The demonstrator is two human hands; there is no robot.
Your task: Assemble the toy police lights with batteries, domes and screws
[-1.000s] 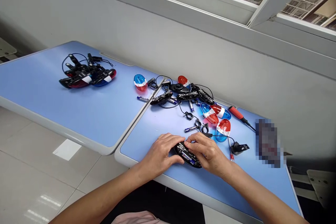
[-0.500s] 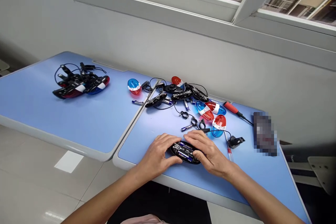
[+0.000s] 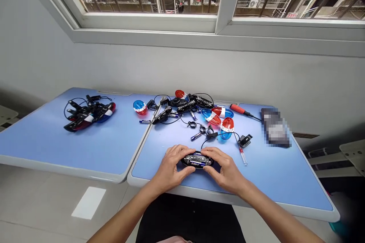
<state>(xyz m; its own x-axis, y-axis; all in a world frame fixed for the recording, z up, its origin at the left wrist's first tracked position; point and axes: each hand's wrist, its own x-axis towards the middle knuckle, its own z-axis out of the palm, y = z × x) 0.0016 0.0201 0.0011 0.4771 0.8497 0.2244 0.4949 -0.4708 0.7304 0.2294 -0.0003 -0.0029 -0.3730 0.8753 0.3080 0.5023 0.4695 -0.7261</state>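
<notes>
An oval black bicycle light housing (image 3: 197, 160) lies open side up near the front of the table, with blue-and-silver batteries in its slots. My left hand (image 3: 170, 170) is closed round its left end, thumb on the near edge and fingers on the far edge. Around the right end my right hand (image 3: 226, 171) grips it the same way. A thin black cable runs from the housing's far side toward a black clip (image 3: 245, 141). Just beyond lie a loose battery (image 3: 196, 136), black ring clamps (image 3: 202, 129) and red-and-blue lens covers (image 3: 227, 128).
Further back are several black housings (image 3: 186, 106) with cables and batteries. A red-handled screwdriver (image 3: 238, 109) points toward a blurred dark object (image 3: 276, 129). A small clear-handled screwdriver (image 3: 243, 156) lies right. On the left table (image 3: 114, 152) sit complete lights (image 3: 85, 117).
The view has tilted upward, showing more window. My right thumb has moved from over the housing's battery side to its near edge. Both hands still hold the housing.
</notes>
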